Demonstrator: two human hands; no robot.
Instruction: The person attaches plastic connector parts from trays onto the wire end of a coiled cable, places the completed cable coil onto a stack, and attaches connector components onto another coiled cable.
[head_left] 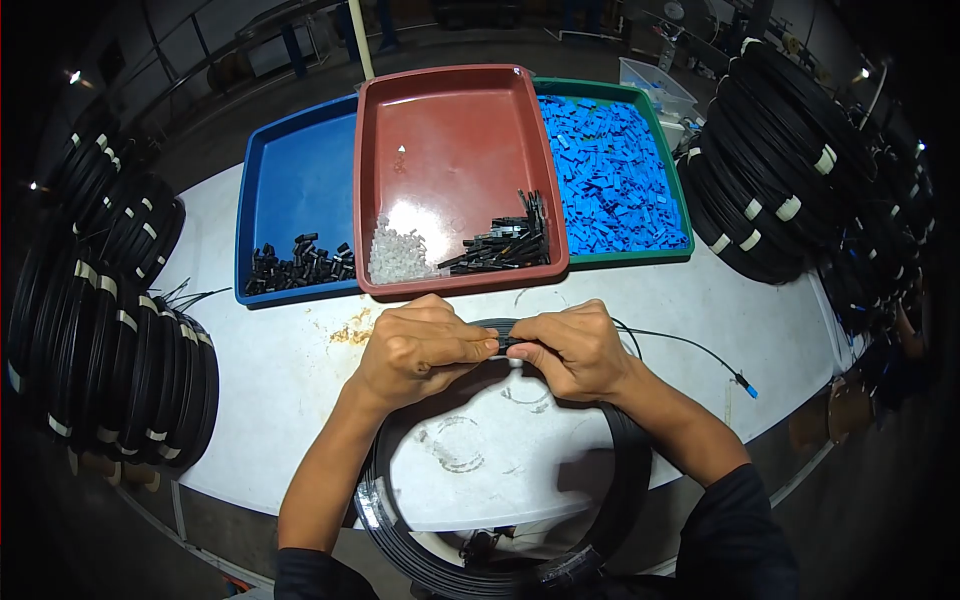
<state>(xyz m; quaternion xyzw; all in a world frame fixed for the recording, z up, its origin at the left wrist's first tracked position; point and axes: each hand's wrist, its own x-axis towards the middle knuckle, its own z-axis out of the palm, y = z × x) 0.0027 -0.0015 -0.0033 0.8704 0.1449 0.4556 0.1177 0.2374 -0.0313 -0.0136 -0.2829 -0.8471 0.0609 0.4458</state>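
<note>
A large coil of black cable [625,480] stands in front of me, its lower part past the table's near edge. My left hand [425,345] is closed round the top of the coil, thumb and fingers pressed together. Close beside it on the right, my right hand [570,345] pinches the same stretch of the coil. A short dark section of strands shows between the two thumbs; whether a small part is held there too is hidden. From the coil's right side a loose cable end runs out over the table to a blue-tipped connector [748,387].
Behind my hands stand a blue tray [300,180] with black sleeves, a red tray [460,130] with small clear pieces and black parts, and a green-rimmed tray [690,235] of blue clips. Stacked cable coils [130,370] flank the white table [270,420] left, more coils [780,170] right.
</note>
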